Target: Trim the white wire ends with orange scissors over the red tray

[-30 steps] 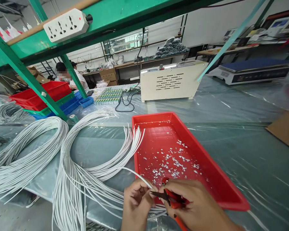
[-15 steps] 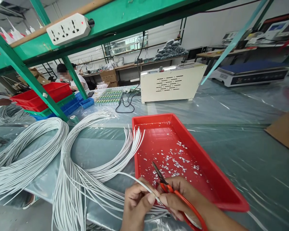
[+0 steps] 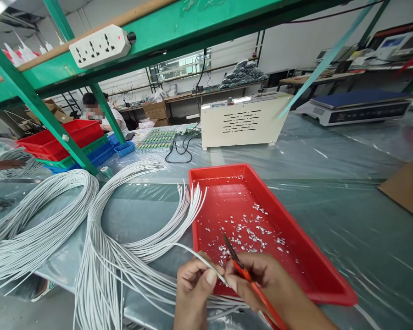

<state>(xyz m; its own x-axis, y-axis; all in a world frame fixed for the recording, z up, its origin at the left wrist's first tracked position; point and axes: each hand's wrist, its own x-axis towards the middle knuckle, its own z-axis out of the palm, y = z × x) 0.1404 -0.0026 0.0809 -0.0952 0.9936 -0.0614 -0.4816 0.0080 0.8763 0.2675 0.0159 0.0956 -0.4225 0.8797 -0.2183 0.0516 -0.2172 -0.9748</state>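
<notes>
My left hand (image 3: 197, 286) is closed, pinching a white cable (image 3: 192, 251) near its end between thumb and fingers. Close beside it, my right hand (image 3: 261, 284) holds red-handled scissors (image 3: 246, 275), their dark blades pointing up and away over the tray. The thumb and fingertips of my right hand also meet at the cable's tip, which they partly hide. Below and to the left spreads a looped bundle of white cables (image 3: 101, 256). Under my hands lies a red tray (image 3: 296, 233) with small silvery scraps (image 3: 254, 233) scattered on its floor.
A second cable coil (image 3: 41, 215) lies at left, near stacked red bins (image 3: 62, 137). Behind the tray stands a beige machine (image 3: 242, 121); a scale (image 3: 358, 105) is at back right. A green shelf frame (image 3: 179, 27) crosses overhead. Another person (image 3: 113, 119) sits at the back left.
The scissors have turned slightly in my right hand, their blades shifting a little to the right. Both hands stay at the cable's end. At far left, another person's hand has moved over the coil.
</notes>
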